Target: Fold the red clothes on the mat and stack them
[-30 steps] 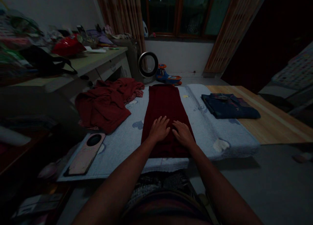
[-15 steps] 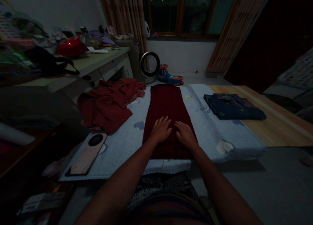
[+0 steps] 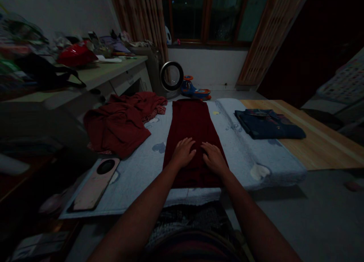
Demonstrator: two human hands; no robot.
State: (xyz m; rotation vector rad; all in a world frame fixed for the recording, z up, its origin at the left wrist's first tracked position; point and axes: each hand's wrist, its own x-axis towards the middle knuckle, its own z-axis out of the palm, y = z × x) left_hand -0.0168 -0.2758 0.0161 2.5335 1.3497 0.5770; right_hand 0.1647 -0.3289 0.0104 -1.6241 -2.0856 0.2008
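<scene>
Resting flat in the head view, fingers loosely spread, the left hand and right hand touched the dark red cloth, which ran from six toward twelve o'clock on the blue blanket and seemed soft, light, best lifted by its near corners.

The left arm and right arm are bare and reach forward. The left hand and right hand lie flat, palms down, close together but not touching.
</scene>
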